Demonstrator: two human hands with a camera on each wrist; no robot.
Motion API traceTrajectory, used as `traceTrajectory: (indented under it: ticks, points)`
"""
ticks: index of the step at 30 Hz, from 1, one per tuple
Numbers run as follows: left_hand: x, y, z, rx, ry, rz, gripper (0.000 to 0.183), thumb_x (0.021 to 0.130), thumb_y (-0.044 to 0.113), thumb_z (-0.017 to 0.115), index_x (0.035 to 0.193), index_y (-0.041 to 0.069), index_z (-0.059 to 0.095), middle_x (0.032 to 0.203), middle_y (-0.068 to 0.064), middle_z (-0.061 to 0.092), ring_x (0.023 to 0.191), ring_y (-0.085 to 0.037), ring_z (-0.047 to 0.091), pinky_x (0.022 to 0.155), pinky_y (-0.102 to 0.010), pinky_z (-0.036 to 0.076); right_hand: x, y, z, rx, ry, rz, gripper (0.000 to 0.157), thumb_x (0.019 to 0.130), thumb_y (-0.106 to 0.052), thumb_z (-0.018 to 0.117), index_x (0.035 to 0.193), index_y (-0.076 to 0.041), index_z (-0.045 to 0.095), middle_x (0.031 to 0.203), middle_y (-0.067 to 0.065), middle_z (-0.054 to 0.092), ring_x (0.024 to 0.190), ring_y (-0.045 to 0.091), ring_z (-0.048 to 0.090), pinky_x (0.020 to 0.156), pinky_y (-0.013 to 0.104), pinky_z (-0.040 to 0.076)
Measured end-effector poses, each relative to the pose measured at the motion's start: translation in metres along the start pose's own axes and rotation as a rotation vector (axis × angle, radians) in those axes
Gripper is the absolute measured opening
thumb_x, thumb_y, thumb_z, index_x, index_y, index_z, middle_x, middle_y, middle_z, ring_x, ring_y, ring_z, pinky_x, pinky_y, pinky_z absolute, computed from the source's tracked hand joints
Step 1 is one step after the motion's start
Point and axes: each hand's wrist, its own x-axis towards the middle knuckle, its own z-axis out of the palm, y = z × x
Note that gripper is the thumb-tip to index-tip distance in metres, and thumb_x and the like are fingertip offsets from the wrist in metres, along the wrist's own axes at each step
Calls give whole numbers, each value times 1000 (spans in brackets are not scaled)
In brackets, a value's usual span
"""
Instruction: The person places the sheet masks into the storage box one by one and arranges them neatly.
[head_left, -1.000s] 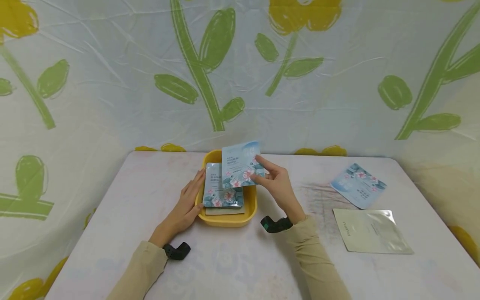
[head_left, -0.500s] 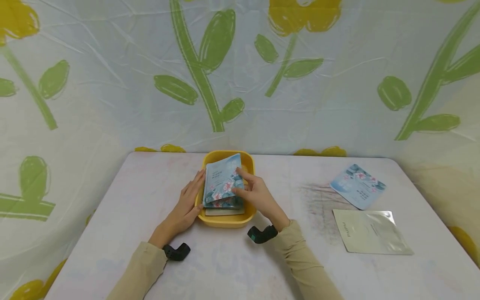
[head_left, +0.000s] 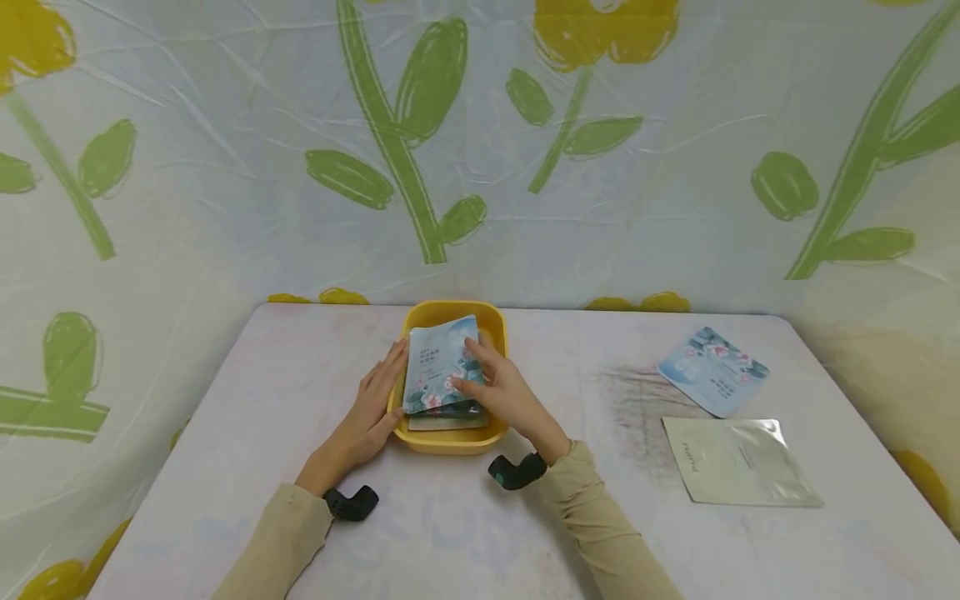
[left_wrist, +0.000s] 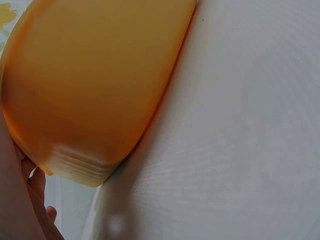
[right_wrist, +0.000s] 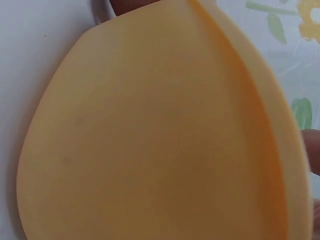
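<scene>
In the head view a yellow plastic basket (head_left: 450,446) stands near the table's far edge. Inside it, a light blue face mask packet (head_left: 438,358) with pink flowers lies slightly askew over other packets, among them a pale one (head_left: 447,423) at the bottom. My right hand (head_left: 504,385) reaches over the basket's right rim and holds the blue packet by its right side, thumb and forefinger on its face; the other fingers are mostly hidden. My left hand (head_left: 372,400) rests along the basket's left side, fingers extended. Both wrist views mostly show the basket's outer wall (left_wrist: 100,85).
To the right on the white table (head_left: 420,533) lie another blue flowered packet (head_left: 714,372) and a pale silvery-green packet (head_left: 742,462). A flower-printed cloth (head_left: 247,167) hangs behind the table. Each wrist wears a black camera.
My right hand has brought the blue packet left and down from above the basket's right side onto the packets inside. My left hand has stayed at the basket's left side.
</scene>
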Motion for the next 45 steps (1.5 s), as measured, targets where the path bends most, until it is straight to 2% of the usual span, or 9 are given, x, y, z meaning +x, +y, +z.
traceTrajectory:
  ticks: [6, 12, 18, 26, 32, 35, 39, 42, 45]
  points:
    - [0, 0, 0, 3, -2, 1, 74, 89, 16, 41, 156, -3, 16, 165, -15, 9, 152, -31, 6, 116, -57, 5, -1, 0, -6, 139, -18, 78, 68, 99, -22, 61, 155, -3, 28, 164, 11, 16, 151, 24, 11, 117, 45, 21]
    - [0, 2, -1, 4, -11, -2, 75, 88, 16, 41, 157, -3, 15, 165, -15, 9, 152, -32, 4, 116, -57, 4, -1, 1, -12, 313, -55, 125, 68, 103, -25, 53, 158, -5, 19, 165, 4, 13, 152, 20, 8, 119, 43, 16]
    - [0, 2, -1, 5, -6, -4, 77, 87, 15, 41, 157, -2, 15, 166, -13, 9, 152, -30, 5, 116, -58, 5, 0, 3, -13, 369, -62, 113, 70, 103, -28, 52, 158, -4, 16, 166, 4, 11, 152, 20, 5, 119, 42, 15]
    - [0, 2, -1, 7, 8, -6, 77, 86, 16, 42, 157, -3, 16, 165, -14, 10, 152, -31, 6, 117, -56, 5, 0, 1, -13, 400, -21, 78, 59, 105, -19, 47, 157, -3, 22, 165, 8, 17, 152, 24, 12, 119, 42, 17]
    - [0, 3, -1, 6, 0, -24, 78, 86, 16, 42, 157, 0, 15, 166, -11, 9, 152, -28, 5, 118, -53, 4, -1, 3, -25, 321, 176, -84, 42, 103, -14, 52, 143, -1, 48, 148, 17, 48, 137, 26, 45, 112, 35, 35]
    - [-1, 3, -1, 8, -4, -33, 78, 86, 16, 41, 158, 1, 14, 166, -10, 8, 152, -27, 4, 118, -52, 3, -1, 4, -37, 296, 258, -167, 35, 102, -12, 54, 135, 1, 55, 137, 21, 56, 126, 29, 56, 105, 31, 43]
    - [-1, 3, -2, 14, -8, -43, 79, 85, 16, 41, 158, 1, 13, 167, -9, 7, 152, -25, 4, 118, -52, 4, -5, 0, -57, 222, 375, -258, 30, 100, -7, 57, 128, 4, 59, 123, 24, 63, 110, 29, 64, 95, 28, 51]
    - [0, 3, -2, 11, -10, -38, 79, 86, 15, 41, 158, 1, 13, 167, -9, 7, 152, -25, 3, 118, -53, 4, -13, -11, -71, 132, 521, -321, 25, 97, 1, 58, 119, 11, 63, 108, 29, 66, 92, 19, 68, 85, 24, 54]
    - [0, 3, -2, 9, -9, -34, 78, 86, 16, 41, 158, 1, 14, 166, -10, 7, 152, -27, 3, 117, -54, 4, -24, -22, -86, -43, 709, -355, 19, 95, 6, 58, 109, 15, 65, 92, 30, 66, 75, 9, 64, 73, 17, 51]
